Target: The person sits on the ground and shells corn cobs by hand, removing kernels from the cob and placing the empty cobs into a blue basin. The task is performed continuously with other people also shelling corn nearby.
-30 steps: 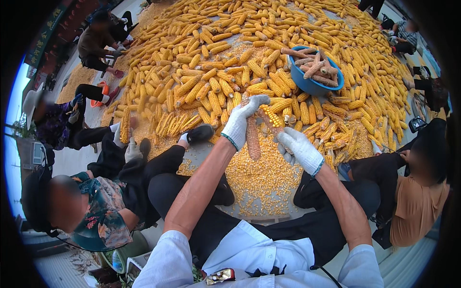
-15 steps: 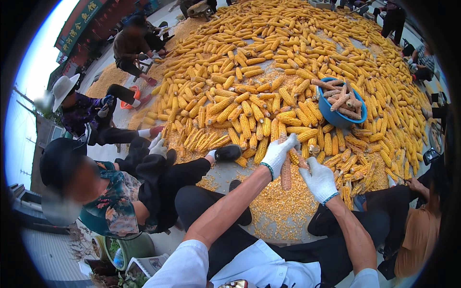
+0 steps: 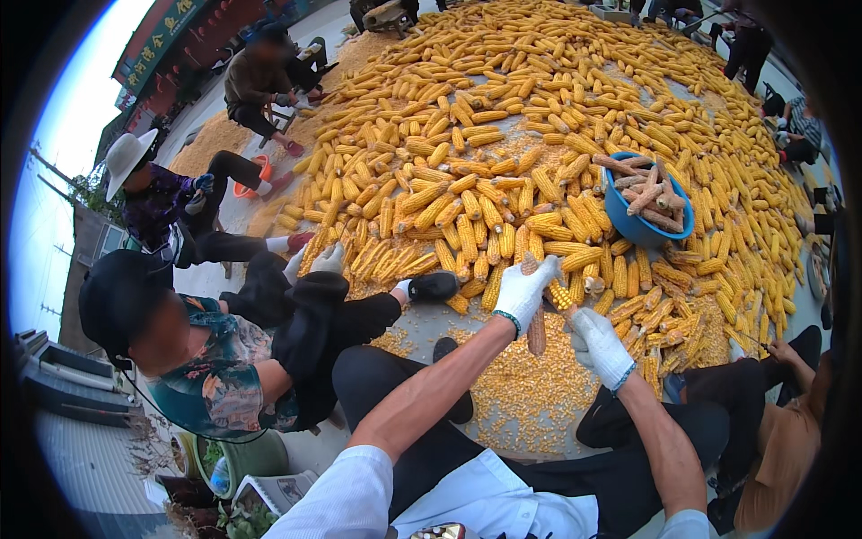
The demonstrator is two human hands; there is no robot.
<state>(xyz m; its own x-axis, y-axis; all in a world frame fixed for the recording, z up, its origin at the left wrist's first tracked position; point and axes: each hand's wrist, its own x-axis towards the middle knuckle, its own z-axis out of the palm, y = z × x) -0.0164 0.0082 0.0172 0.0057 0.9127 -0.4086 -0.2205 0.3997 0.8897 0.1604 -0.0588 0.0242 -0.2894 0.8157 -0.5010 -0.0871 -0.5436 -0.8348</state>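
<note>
White gloves with green-edged cuffs cover both hands. My left hand (image 3: 523, 295) is closed around a bare reddish corncob (image 3: 537, 334), which hangs down below its fingers. Close beside it, my right hand (image 3: 600, 346) grips the lower end of a partly shelled ear of corn (image 3: 561, 295). Yellow kernels show on this ear's upper part, against my left fingers. Loose kernels (image 3: 525, 395) lie scattered on the ground beneath both hands.
A big heap of yellow corn ears (image 3: 503, 171) spreads ahead. On it, to the right, rests a blue tub (image 3: 648, 229) of bare cobs. A person in a black cap (image 3: 121, 292) sits close on my left; another in an orange-brown top (image 3: 786, 449) is on my right.
My right hand has shifted slightly down, nearer the ear's lower end. The ear now shows its yellow kernels toward me. My left hand keeps the cob in nearly the same place.
</note>
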